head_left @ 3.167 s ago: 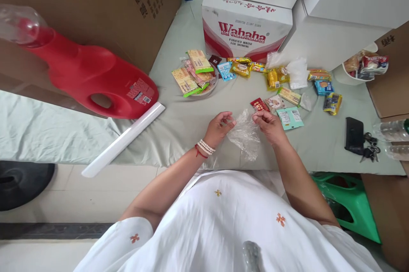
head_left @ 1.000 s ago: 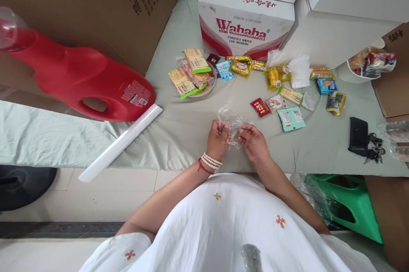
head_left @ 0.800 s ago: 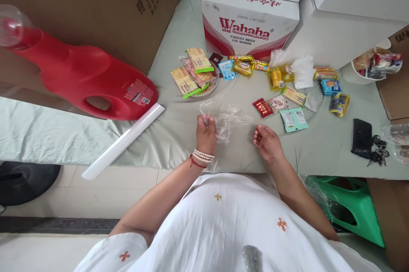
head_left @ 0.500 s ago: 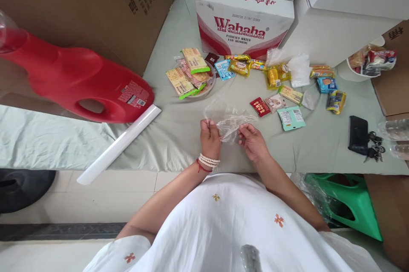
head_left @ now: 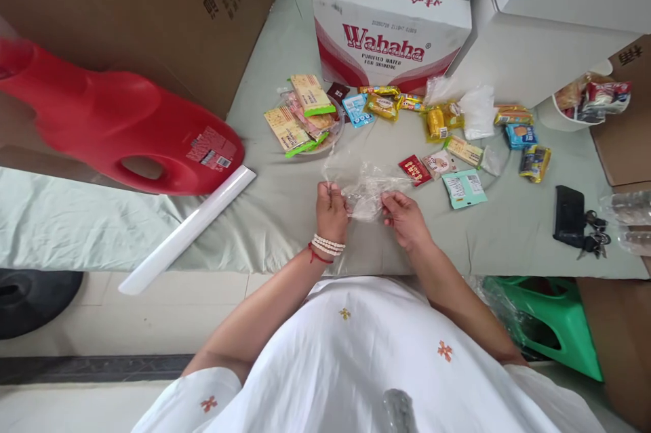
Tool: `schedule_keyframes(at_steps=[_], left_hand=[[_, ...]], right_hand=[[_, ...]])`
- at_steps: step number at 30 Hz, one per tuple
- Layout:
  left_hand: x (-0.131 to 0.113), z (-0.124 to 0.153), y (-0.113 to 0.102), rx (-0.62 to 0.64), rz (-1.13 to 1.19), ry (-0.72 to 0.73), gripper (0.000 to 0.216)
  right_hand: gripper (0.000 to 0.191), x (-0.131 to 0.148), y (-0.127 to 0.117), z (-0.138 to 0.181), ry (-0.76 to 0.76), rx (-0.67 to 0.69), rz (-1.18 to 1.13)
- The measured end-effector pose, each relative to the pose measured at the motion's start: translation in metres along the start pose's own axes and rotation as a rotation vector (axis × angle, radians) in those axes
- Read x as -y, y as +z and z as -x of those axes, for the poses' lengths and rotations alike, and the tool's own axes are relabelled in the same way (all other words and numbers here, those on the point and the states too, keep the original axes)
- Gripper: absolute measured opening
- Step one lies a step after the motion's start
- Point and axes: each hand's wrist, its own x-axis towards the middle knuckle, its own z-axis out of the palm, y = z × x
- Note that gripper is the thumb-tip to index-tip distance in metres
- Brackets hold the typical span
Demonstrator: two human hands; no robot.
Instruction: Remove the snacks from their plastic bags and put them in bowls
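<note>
A crumpled clear plastic bag (head_left: 363, 188) is stretched between both my hands just above the grey-green cloth (head_left: 285, 196). My left hand (head_left: 330, 211), with bead bracelets at the wrist, is closed and pinches the bag's left edge. My right hand (head_left: 404, 218) is closed and pinches its right side. Just beyond the bag lie a red snack packet (head_left: 415, 170) and a mint-green packet (head_left: 462, 188).
A glass plate of snack packets (head_left: 304, 114) and several loose packets lie ahead, before a Wahaha carton (head_left: 389, 33). A red jug (head_left: 116, 128) and a white strip (head_left: 188, 230) lie left. A black phone with keys (head_left: 569, 216) is right, a green stool (head_left: 549, 321) below.
The bag was held open and hanging between my hands, then bunched up. My right hand let go briefly, then took hold again; now both hands pull it out sideways.
</note>
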Motion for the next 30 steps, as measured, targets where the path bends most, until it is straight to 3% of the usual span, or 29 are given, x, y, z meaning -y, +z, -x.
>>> schedule_keyframes(at_steps=[2, 8, 10, 12, 14, 15, 17, 19, 21, 24, 30], left_hand=[[0.002, -0.008, -0.007, -0.028, -0.02, 0.006, 0.049], [-0.004, -0.046, -0.054, 0.018, -0.272, 0.014, 0.042], [-0.006, -0.047, -0.062, -0.039, -0.502, 0.156, 0.041], [-0.006, -0.038, -0.063, -0.128, -0.744, 0.371, 0.055], [-0.005, -0.026, -0.059, -0.132, -0.918, 0.589, 0.059], [-0.004, -0.02, -0.056, -0.058, -0.978, 0.686, 0.05], [-0.004, -0.013, -0.049, 0.23, -1.074, 0.829, 0.031], [-0.002, -0.013, -0.046, 0.549, -1.15, 0.885, 0.033], [0.0, -0.02, -0.05, 0.723, -1.201, 0.865, 0.038], [0.005, -0.032, -0.066, 0.761, -1.149, 0.826, 0.031], [0.0, -0.031, -0.1, 0.666, -0.916, 0.799, 0.025]], right_hand=[[0.042, 0.005, -0.012, -0.001, -0.01, 0.005, -0.006], [0.039, 0.026, -0.085, -0.004, 0.163, 0.109, -0.161], [0.038, 0.025, -0.098, -0.004, 0.178, 0.066, -0.117], [0.037, 0.021, -0.103, -0.004, 0.19, 0.025, -0.04], [0.035, 0.017, -0.103, -0.001, 0.199, 0.022, 0.019], [0.034, 0.015, -0.103, 0.0, 0.2, 0.031, 0.037], [0.036, 0.014, -0.105, 0.004, 0.194, 0.063, 0.055], [0.04, 0.014, -0.112, 0.008, 0.194, 0.092, 0.07], [0.043, 0.015, -0.123, 0.012, 0.195, 0.104, 0.102], [0.044, 0.013, -0.142, 0.016, 0.162, 0.101, 0.185], [0.049, 0.0, -0.158, 0.024, 0.071, 0.07, 0.359]])
